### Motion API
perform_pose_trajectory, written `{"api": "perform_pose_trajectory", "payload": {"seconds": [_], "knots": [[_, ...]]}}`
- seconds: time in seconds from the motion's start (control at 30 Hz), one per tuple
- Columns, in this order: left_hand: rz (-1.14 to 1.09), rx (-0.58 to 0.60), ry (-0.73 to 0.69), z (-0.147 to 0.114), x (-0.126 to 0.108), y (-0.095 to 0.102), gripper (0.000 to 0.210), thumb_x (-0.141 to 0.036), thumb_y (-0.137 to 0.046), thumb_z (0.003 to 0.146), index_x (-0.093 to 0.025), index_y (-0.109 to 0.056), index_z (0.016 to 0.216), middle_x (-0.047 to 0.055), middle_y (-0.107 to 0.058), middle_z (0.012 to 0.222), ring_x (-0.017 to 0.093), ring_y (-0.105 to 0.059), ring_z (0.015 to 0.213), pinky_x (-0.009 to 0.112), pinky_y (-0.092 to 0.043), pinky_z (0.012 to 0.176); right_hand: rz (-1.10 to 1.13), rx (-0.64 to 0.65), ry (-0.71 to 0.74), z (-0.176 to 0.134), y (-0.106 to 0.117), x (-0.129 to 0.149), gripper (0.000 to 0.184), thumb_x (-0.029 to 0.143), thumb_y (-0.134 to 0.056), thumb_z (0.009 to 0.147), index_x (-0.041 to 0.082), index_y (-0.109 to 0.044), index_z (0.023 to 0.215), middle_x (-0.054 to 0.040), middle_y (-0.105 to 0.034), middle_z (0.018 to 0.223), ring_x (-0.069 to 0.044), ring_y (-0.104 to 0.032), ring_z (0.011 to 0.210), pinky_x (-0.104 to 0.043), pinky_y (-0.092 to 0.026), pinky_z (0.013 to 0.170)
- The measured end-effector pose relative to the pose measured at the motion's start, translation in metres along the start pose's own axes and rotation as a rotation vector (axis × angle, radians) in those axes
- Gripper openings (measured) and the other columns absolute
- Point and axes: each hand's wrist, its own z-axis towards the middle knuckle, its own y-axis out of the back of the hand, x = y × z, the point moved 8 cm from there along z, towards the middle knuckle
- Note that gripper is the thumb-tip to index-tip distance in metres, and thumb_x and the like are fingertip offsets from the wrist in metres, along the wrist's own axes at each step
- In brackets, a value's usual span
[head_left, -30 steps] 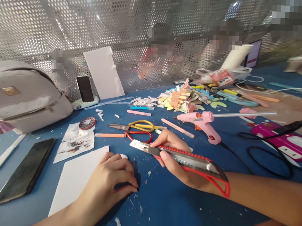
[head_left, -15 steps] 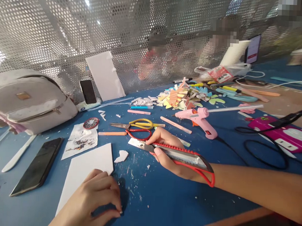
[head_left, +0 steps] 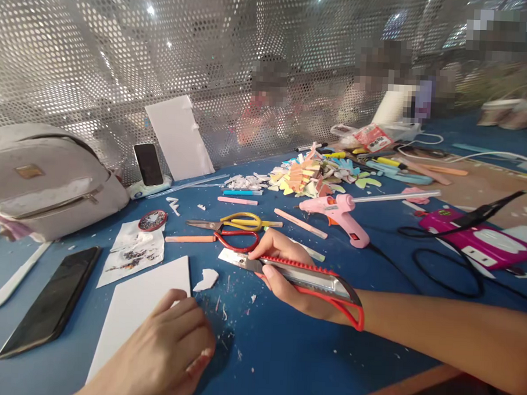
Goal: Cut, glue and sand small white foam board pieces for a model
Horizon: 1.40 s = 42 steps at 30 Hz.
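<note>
We hold the utility knife in our right hand, its fingers and thumb closed around the front half of the body. To handle it well, we judge, the pinch should stay firm just behind the dark slider, the wrist loose, and the bare blade pointed away from our left hand, which sits at eight o'clock from it. The curled left fingers are best kept tucked in and clear of the edge (a short slip would be enough).

The knife looks sturdy: a silver channel between red sides, a ribbed upper edge, a red loop at the rear towards four o'clock, and a short slanted blade showing at the tip, towards nine or ten o'clock. It appears raised above the blue table, though we cannot tell how far.

Our left hand lies over the right-hand edge of a white board, at nine o'clock from the knife; we cannot tell whether those fingers pinch anything or press down. Just beside the board's upper right corner lies a torn white piece, with fine crumbs around it.

Farther out, scissors with one yellow and one red handle rest at ten o'clock, a heap of coloured scraps at twelve, and a pink glue gun at one.
</note>
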Motion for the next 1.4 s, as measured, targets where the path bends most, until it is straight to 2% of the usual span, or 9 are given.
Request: {"api": "perform_pose_trajectory", "payload": {"seconds": [0.07,0.13,0.33,0.47,0.63,0.77,0.93,1.27,1.4], "knots": [[-0.081,-0.042,0.084,0.011,0.008,0.005,0.020,-0.005,-0.047,0.089,-0.023,-0.056,0.087,-0.001,-0.063,0.084,0.015,-0.052,0.077,0.032,-0.038,0.078,-0.002,0.001,0.003,0.000,0.000,0.001,0.012,0.028,-0.057,0.092,0.022,-0.049,0.097,0.0036,-0.047,0.073,-0.012,-0.044,0.057,-0.025,-0.038,0.054],[-0.139,-0.016,0.133,0.023,0.013,0.003,0.020,-0.005,-0.051,0.087,-0.024,-0.058,0.088,-0.002,-0.063,0.086,0.015,-0.054,0.080,0.031,-0.039,0.081,-0.006,-0.005,0.008,0.002,0.002,0.002,0.010,0.028,-0.055,0.093,0.022,-0.048,0.097,0.0039,-0.046,0.072,-0.012,-0.044,0.057,-0.025,-0.037,0.054],[-0.191,0.057,0.073,0.037,0.010,-0.011,0.017,-0.009,-0.046,0.096,-0.022,-0.056,0.091,0.000,-0.063,0.103,0.013,-0.058,0.092,0.024,-0.045,0.080,-0.029,-0.038,0.002,0.007,0.010,0.002,0.009,0.028,-0.051,0.096,0.020,-0.048,0.096,0.0028,-0.051,0.075,-0.010,-0.045,0.058,-0.023,-0.037,0.053],[-0.183,0.088,0.069,0.031,0.009,-0.017,0.020,-0.012,-0.039,0.100,-0.021,-0.056,0.092,0.002,-0.062,0.093,0.014,-0.057,0.082,0.024,-0.045,0.071,-0.026,-0.050,-0.008,0.007,0.011,0.001,0.010,0.029,-0.050,0.097,0.019,-0.049,0.097,0.0031,-0.052,0.073,-0.010,-0.047,0.058,-0.022,-0.038,0.052],[-0.233,0.071,0.160,0.034,0.015,-0.012,0.022,-0.001,-0.048,0.086,-0.021,-0.058,0.085,-0.001,-0.063,0.085,0.011,-0.060,0.074,0.018,-0.045,0.064,-0.016,-0.062,-0.003,0.007,0.011,0.002,0.012,0.031,-0.052,0.096,0.020,-0.050,0.097,0.0033,-0.052,0.074,-0.011,-0.048,0.058,-0.023,-0.038,0.052],[-0.310,0.009,0.190,0.049,0.017,-0.008,0.022,-0.001,-0.051,0.084,-0.021,-0.060,0.086,-0.003,-0.065,0.087,0.009,-0.063,0.079,0.016,-0.048,0.071,-0.018,-0.083,0.004,0.006,0.013,0.005,0.014,0.033,-0.051,0.097,0.019,-0.049,0.096,0.0037,-0.051,0.072,-0.010,-0.046,0.057,-0.023,-0.037,0.052],[-0.326,-0.038,0.164,0.068,0.014,-0.014,0.022,-0.001,-0.054,0.084,-0.021,-0.061,0.090,-0.002,-0.066,0.092,0.010,-0.063,0.084,0.018,-0.048,0.075,-0.032,-0.090,-0.005,0.008,0.016,0.007,0.016,0.036,-0.050,0.099,0.020,-0.046,0.097,0.0064,-0.047,0.067,-0.010,-0.042,0.054,-0.023,-0.034,0.052],[-0.178,0.042,0.044,0.072,0.001,-0.032,0.021,-0.002,-0.048,0.089,-0.020,-0.058,0.087,0.001,-0.063,0.089,0.014,-0.060,0.077,0.021,-0.047,0.068,-0.047,-0.085,-0.020,0.009,0.015,0.005,0.017,0.037,-0.051,0.097,0.021,-0.045,0.095,0.0057,-0.045,0.071,-0.011,-0.043,0.056,-0.024,-0.037,0.055],[-0.118,0.022,-0.033,0.076,-0.001,-0.014,0.020,-0.002,-0.047,0.087,-0.020,-0.057,0.084,0.000,-0.061,0.083,0.013,-0.059,0.072,0.021,-0.046,0.064,-0.045,-0.082,-0.010,0.008,0.017,0.006,0.012,0.032,-0.050,0.098,0.021,-0.045,0.096,0.0064,-0.046,0.068,-0.011,-0.043,0.057,-0.024,-0.037,0.056]]}}
